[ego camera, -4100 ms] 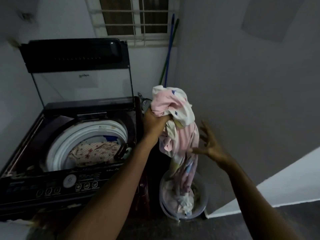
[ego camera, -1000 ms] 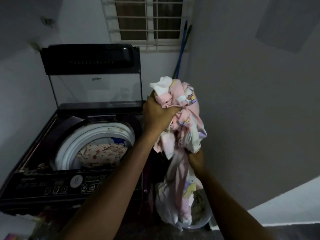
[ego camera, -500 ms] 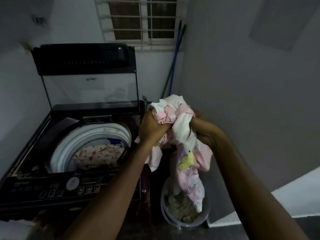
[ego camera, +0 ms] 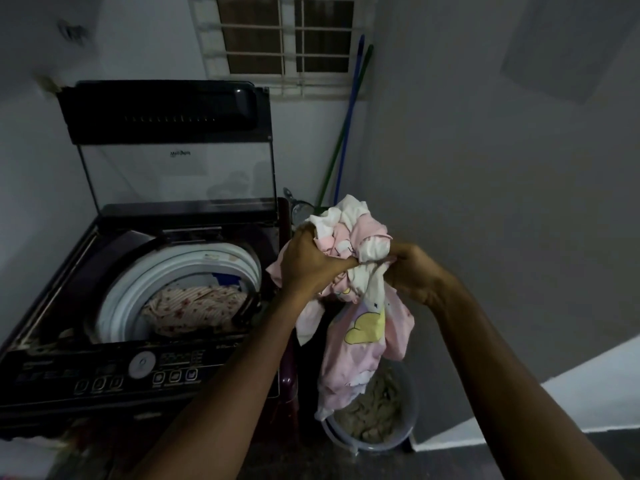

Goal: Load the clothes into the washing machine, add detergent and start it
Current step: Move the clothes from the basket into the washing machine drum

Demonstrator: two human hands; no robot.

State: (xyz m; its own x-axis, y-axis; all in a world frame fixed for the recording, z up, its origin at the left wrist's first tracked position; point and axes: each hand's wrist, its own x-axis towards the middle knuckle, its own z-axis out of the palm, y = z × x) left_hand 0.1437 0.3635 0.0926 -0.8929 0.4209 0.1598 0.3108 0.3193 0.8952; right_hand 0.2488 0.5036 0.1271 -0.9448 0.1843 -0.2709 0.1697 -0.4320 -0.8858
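washing machine (ego camera: pixel 52 306): dark top-loading unit at the left, its glass-panelled lid (ego camera: pixel 166 112) standing upright against the wall.
drum (ego camera: pixel 117 299): white-ringed opening, uncovered; a cream cloth with small red print (ego camera: pixel 194 306) lies inside.
control panel (ego camera: pixel 138 372): dark strip along the near edge of the machine, with a round dial and rows of small buttons.
left grip (ego camera: pixel 308 265): bare hand clenched on the left side of the bundle, knuckles toward the camera, just right of the machine's edge; the forearm runs up from the lower middle of the view.
pink and white bundle of clothes (ego camera: pixel 360 327): bunched between the two grips, with a crumpled white crest above them; a pink length with a yellow patch hangs down from them, its tail reaching the bucket.
right grip (ego camera: pixel 412 271): bare hand clenched on the right side of the bundle, level with the left one and near it; the forearm comes in from the lower right.
pale plastic bucket (ego camera: pixel 414 414): on the floor just beside the machine, directly under the bundle, with beige cloth (ego camera: pixel 377 407) in it.
blue pole (ego camera: pixel 354 81) and green pole (ego camera: pixel 330 168): leaning in the corner behind the bundle, below the barred window (ego camera: pixel 284 32).
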